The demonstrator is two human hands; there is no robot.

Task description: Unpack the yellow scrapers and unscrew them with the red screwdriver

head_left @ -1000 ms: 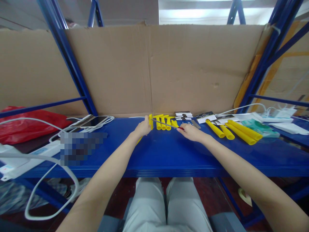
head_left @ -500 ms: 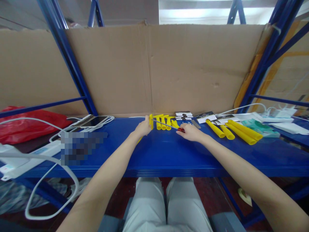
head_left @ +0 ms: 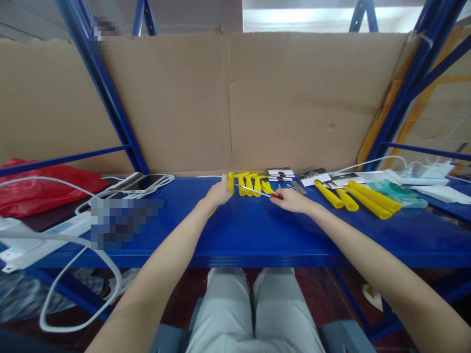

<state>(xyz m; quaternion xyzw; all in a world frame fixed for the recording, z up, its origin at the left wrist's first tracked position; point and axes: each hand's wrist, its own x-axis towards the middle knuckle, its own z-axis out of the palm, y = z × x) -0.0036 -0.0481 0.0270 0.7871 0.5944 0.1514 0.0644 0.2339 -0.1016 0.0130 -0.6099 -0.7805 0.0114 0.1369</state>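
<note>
My left hand [head_left: 218, 191] is closed round a yellow plastic tool [head_left: 230, 183] with a flat crosspiece at its top; its handle is mostly hidden by the fingers. My right hand [head_left: 292, 200] grips the red handle of a screwdriver [head_left: 263, 194]. The screwdriver's long metal shaft slants left, its tip at or close to the yellow crosspiece; contact is too small to make out. Just behind the shaft, several T-shaped yellow tools [head_left: 249, 185] lie in a row. Small yellow pieces [head_left: 267, 187] rest at the row's right end.
Long yellow tubes [head_left: 368, 200] lie right on the blue table [head_left: 250, 235], near black-and-white cards [head_left: 314, 177] and a green packet [head_left: 397, 194]. A card stack [head_left: 280, 174] sits behind my right hand. Left are a phone [head_left: 145, 183], power strip [head_left: 47, 240] and red bag [head_left: 47, 189]. Cardboard [head_left: 294, 103] walls the back.
The screwdriver and my right hand have shifted very slightly to the right. My left hand keeps its hold on the yellow tool in the same place.
</note>
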